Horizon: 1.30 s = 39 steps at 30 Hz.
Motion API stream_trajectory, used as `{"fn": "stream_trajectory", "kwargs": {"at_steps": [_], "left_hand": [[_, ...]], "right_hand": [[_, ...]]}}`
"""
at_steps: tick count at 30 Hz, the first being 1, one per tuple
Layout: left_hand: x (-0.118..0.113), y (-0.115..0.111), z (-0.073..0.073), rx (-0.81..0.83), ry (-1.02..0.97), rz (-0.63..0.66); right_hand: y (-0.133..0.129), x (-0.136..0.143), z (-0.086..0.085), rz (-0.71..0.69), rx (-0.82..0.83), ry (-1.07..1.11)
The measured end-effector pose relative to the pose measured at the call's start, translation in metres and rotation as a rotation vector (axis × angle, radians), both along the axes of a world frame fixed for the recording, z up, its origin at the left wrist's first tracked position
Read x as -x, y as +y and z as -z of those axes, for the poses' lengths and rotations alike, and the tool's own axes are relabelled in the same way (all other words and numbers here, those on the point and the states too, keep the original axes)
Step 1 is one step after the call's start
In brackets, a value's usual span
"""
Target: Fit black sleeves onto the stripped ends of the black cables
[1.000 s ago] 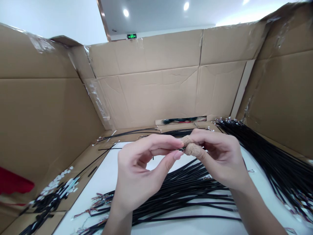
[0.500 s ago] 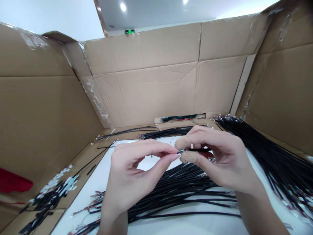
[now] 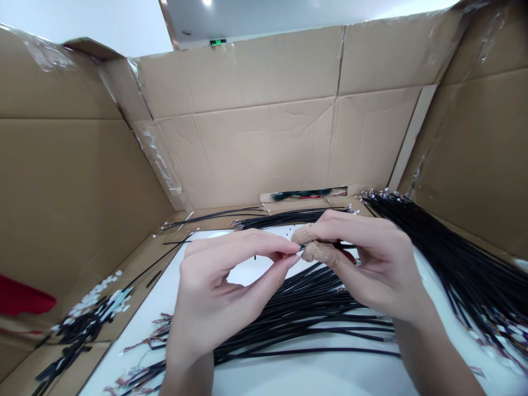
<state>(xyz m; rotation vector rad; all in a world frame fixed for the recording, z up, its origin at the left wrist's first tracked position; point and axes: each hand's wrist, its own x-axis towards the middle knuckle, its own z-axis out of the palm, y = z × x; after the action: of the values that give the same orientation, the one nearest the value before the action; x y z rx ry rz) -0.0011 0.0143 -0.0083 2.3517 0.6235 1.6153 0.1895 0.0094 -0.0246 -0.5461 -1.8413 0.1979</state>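
My left hand [image 3: 235, 275] pinches the thin wire end of a black cable [image 3: 348, 246] between thumb and forefinger. Right beside it, my right hand [image 3: 363, 258] is closed on the same cable, its thumb and forefinger wearing tan fingertip covers. The cable's sheathed part runs rightward through the right hand; the fingertips hide most of the wire end. Below both hands, a bundle of black cables [image 3: 297, 316] with stripped, coloured wire ends [image 3: 138, 379] lies across the white work surface [image 3: 313, 374].
A thick cable bundle [image 3: 449, 258] with white connectors lies at the right. Further cables [image 3: 289, 218] lie along the back. Black tube pieces and white connectors [image 3: 93, 297] lie at the left, near a red cloth-like item [image 3: 25, 297]. Cardboard walls [image 3: 256, 143] surround the surface.
My right fingertips have closed together around the cable near the wire end, and both hands' tips now nearly meet. The view has shifted slightly.
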Motion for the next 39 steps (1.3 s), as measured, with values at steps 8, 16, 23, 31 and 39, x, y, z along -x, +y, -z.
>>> {"fn": "stream_trajectory", "kwargs": {"at_steps": [8,16,23,31,39], "left_hand": [[-0.0025,-0.0031,-0.0012,0.155,-0.083,0.116],[-0.0032,-0.0029,-0.0059,0.261,-0.136,0.192],[-0.0004,0.0013,-0.0064,0.226,-0.101,0.185],[-0.0018,-0.0007,-0.0077,0.217,-0.079,0.193],[-0.0027,0.0017,-0.0076,0.276,-0.102,0.186]], "right_hand": [[-0.0054,0.0043,0.0016,-0.09,-0.005,0.122],[-0.0042,0.006,0.0036,-0.108,-0.008,0.165],[-0.0068,0.0058,0.0038,-0.067,0.063,0.142],[-0.009,0.006,0.0016,-0.032,0.078,0.13],[-0.0095,0.005,0.0013,-0.053,0.105,0.133]]}}
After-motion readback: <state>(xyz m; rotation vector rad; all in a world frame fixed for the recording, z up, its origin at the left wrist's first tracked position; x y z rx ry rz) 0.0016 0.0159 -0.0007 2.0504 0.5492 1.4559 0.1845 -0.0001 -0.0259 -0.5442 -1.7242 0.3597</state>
